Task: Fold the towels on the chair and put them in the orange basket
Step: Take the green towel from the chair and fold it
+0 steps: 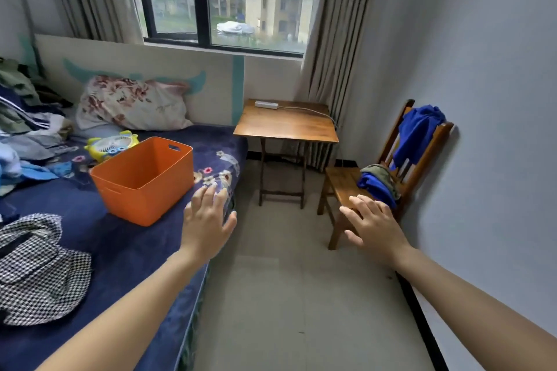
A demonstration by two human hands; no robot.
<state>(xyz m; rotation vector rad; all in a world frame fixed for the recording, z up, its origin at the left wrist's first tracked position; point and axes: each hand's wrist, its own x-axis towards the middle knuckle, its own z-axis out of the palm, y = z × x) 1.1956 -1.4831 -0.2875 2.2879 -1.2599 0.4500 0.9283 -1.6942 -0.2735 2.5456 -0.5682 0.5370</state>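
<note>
While your left hand (208, 220) and right hand (373, 223) reach out spread and empty, towels (419, 129) drape the wooden chair (340, 187) against the grey wall (482, 99); the orange basket (141, 190) sits on the blue bed (120, 250) beside the tiled floor (286, 295).

**Figure 1. Your hands and forearms, head view**

Your left hand (208, 220) and right hand (373, 223) are bare. Your left forearm (135, 304) and right forearm (482, 289) are likewise uncovered down to the lower edge of the view. The left hand's fingernails (215, 186) show as small glossy ovals; those on the right are too blurred to judge.
</note>
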